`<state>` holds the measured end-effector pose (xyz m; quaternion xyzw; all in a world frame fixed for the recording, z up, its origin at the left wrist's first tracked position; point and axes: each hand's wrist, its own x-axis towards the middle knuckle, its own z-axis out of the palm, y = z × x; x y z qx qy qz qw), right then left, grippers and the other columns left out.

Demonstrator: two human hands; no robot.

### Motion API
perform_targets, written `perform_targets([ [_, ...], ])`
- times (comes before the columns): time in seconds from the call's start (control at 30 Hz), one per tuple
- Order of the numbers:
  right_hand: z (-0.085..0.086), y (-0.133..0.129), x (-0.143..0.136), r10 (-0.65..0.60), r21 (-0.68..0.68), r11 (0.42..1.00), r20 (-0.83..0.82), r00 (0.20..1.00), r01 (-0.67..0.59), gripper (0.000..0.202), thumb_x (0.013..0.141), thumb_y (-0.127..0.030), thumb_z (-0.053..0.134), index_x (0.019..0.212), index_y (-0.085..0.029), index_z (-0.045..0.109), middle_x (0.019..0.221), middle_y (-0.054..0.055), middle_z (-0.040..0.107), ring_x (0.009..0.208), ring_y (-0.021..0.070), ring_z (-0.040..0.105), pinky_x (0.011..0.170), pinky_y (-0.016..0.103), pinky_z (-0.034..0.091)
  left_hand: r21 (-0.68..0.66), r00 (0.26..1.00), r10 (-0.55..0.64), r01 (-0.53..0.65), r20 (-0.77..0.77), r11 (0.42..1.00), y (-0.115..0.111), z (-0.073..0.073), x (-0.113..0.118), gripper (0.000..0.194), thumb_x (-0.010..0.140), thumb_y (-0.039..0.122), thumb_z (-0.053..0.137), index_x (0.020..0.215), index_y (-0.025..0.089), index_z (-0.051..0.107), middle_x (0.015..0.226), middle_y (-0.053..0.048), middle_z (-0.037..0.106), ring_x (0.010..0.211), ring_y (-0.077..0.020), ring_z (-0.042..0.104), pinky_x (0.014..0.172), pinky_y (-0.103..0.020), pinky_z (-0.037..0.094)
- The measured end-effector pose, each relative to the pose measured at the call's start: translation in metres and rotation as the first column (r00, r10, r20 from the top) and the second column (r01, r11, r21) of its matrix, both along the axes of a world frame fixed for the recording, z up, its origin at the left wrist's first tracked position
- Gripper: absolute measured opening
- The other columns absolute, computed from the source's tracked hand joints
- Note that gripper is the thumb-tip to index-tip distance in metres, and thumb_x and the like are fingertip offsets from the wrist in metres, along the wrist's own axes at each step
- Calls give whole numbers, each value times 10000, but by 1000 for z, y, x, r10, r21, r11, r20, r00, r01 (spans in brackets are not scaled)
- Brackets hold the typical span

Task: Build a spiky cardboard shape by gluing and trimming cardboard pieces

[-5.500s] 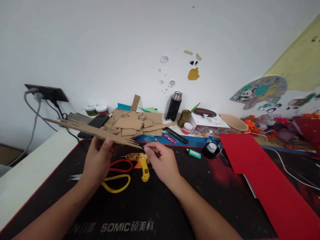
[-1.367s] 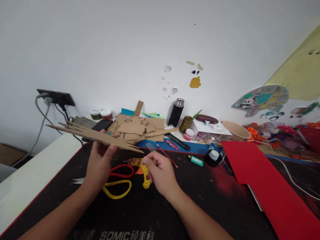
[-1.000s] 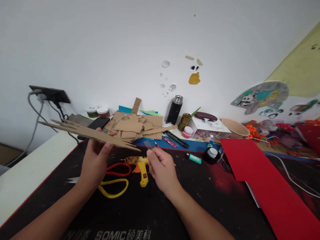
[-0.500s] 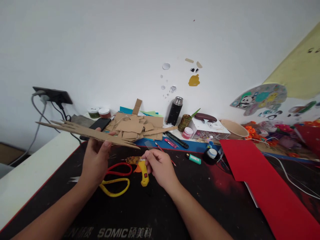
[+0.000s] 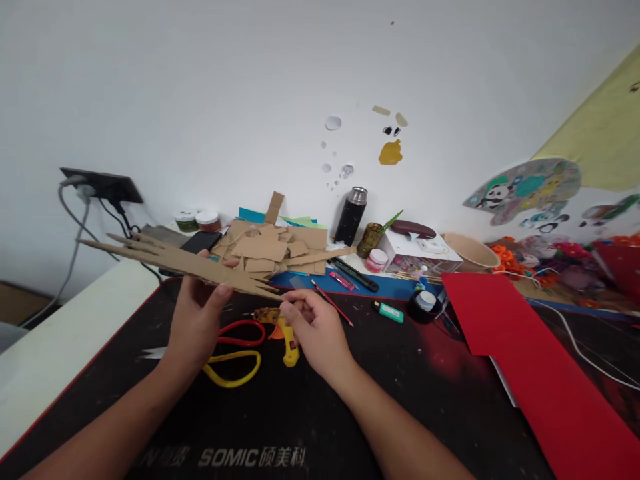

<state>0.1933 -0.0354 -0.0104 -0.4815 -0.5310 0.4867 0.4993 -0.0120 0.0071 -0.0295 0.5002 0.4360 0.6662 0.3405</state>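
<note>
Brown cardboard, jagged with long points at both ends: the spiky piece (image 5: 213, 273) is held up over the tabletop (image 5: 65, 337), toward its left edge. Its middle is clamped between thumb and fingers by the left hand (image 5: 197, 317), while one tip seems to be pinched by the right hand (image 5: 320, 330), thumb and forefinger together. Looks like that tip is being worked on right now; a light touch is probably called for next, since thin points get bent easily. Below, a yellow glue gun (image 5: 289, 343) and scissors (image 5: 232, 384) are laid out, with cardboard scraps (image 5: 263, 249) piled toward the back edge.
</note>
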Motion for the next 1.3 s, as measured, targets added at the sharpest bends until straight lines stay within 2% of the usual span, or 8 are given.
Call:
perform_targets([
  [0.13,5,3,3,96,-172,975,-234,967,-139,606,902,-769,622,925,-170,713,620,-31,593,410,89,477,376,216,294,-60,985,-20,31,170,998,-2,3,1,813,784,521,904,1495,325,560,1356,-101,762,1335,-384,664,1104,-541,572],
  [0.27,9,4,4,92,-260,946,-352,931,-192,689,831,-846,653,857,-160,710,549,-34,578,378,82,462,346,206,249,-44,991,-11,17,136,999,-7,10,3,866,751,534,922,1502,306,556,1343,-106,769,1287,-380,685,1068,-504,591],
  [0.4,9,2,2,91,-308,922,-415,905,-234,657,799,-815,727,832,-160,685,531,-45,565,377,78,457,355,207,236,-11,997,-27,28,77,1000,-13,14,6,934,752,552,916,1556,320,502,1403,-107,736,1321,-375,661,1128,-527,549],
  [0.6,9,0,0,68,-338,905,-479,875,-256,601,694,-710,881,796,-170,637,519,-74,529,381,63,428,361,203,185,-23,1000,-24,25,1,999,-14,12,8,968,771,589,886,1576,260,461,1397,-147,732,1299,-372,679,1111,-531,562],
  [0.73,10,-1,0,77,-327,901,-525,848,-285,570,727,-679,873,823,-173,630,537,-81,521,387,59,415,370,205,172,-2,1000,-15,15,2,1000,-14,14,9,958,782,613,865,1570,244,465,1390,-153,734,1327,-370,666,1145,-527,533],
  [0.87,9,-1,1,76,-345,890,-532,843,-298,549,755,-662,861,834,-170,630,532,-87,501,389,57,399,380,208,168,-13,999,-15,15,-35,1000,-15,18,8,982,776,613,869,1583,243,450,1390,-161,735,1280,-374,698,1092,-509,575],
  [1.03,10,-1,1,106,-333,887,-528,843,-320,510,793,-639,836,819,-177,622,514,-95,468,393,64,402,390,212,177,63,998,-15,19,-63,998,-17,21,4,1042,743,600,898,1603,238,436,1400,-168,728,1243,-368,708,1046,-480,604],
  [1.3,13,-2,1,132,-333,870,-555,822,-365,480,802,-611,826,811,-177,620,517,-97,456,400,65,404,390,212,176,89,989,-22,35,-145,995,-18,24,-1,1083,772,658,865,1635,209,391,1432,-186,702,1292,-368,667,1143,-520,529],
])
